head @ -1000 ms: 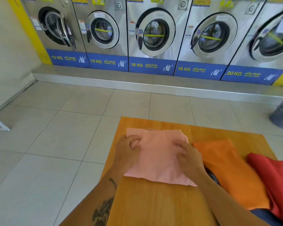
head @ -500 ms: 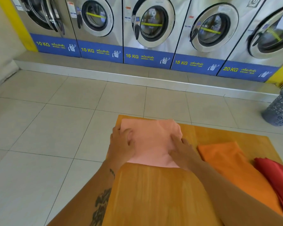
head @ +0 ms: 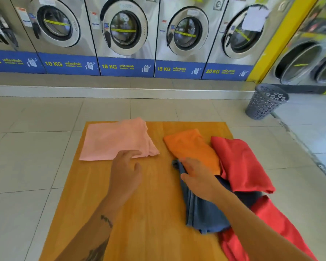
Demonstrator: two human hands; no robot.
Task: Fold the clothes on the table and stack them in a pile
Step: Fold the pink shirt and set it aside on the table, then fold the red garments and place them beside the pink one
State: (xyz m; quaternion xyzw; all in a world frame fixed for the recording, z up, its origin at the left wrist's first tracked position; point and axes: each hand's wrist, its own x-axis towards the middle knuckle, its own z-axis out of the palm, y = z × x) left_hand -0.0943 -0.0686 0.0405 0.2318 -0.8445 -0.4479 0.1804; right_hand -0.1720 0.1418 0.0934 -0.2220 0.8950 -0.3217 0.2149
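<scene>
A folded pink cloth [head: 117, 141] lies at the far left corner of the wooden table [head: 154, 208]. My left hand [head: 125, 170] hovers open just in front of it, fingertips over its near edge. To the right lies an orange cloth [head: 191, 147], with a red garment [head: 239, 162] beside it and more red fabric [head: 271, 228] at the near right. A crumpled dark blue garment [head: 205, 213] lies under the orange and red ones. My right hand [head: 198, 176] rests on the blue garment's far end, fingers spread; whether it grips the cloth is unclear.
A row of steel washing machines [head: 124, 34] lines the far wall behind a raised step. A grey perforated basket [head: 265, 101] stands on the tiled floor at the far right. The table's left edge drops to the floor [head: 32, 166].
Both hands have left the pink cloth, which now lies at the far left corner. My right hand moved right onto the blue garment. The view swung right.
</scene>
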